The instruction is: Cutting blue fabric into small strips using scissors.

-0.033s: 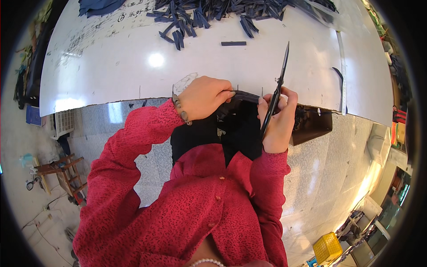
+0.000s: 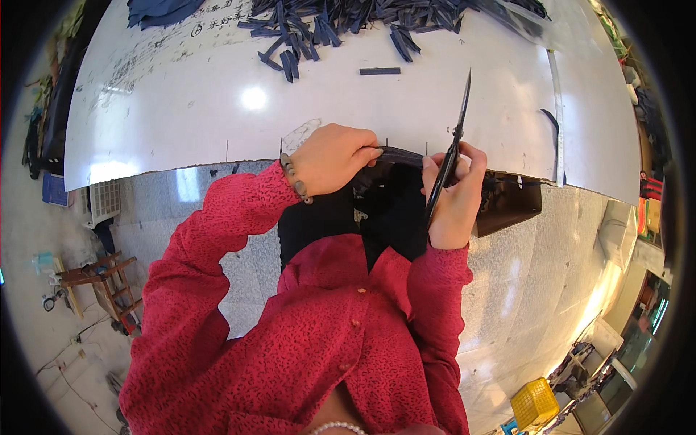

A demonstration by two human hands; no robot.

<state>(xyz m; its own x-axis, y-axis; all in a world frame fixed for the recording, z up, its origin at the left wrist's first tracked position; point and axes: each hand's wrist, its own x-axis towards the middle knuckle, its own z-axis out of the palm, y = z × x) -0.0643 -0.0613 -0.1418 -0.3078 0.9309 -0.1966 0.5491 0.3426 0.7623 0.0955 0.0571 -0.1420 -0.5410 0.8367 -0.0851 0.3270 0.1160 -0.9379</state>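
At the near edge of the white table, my left hand (image 2: 330,161) is closed, thumb and forefinger pinching one end of a dark fabric strip (image 2: 403,156). The strip stretches across to my right hand (image 2: 457,199), whose thumb and fingertips meet its other end. Black scissors (image 2: 451,161) lie in that same right hand, their blades pointing up and away over the table. Whether the blades are fully together is hard to make out. Below the strip, dark cloth hangs against my black trousers.
Many short navy fabric strips (image 2: 355,16) are heaped at the table's far side; one lone strip (image 2: 380,71) lies nearer. A measuring tape (image 2: 558,116) runs down the right, beside a thin black strip (image 2: 552,123). Under the table edge stands a brown box (image 2: 513,206).
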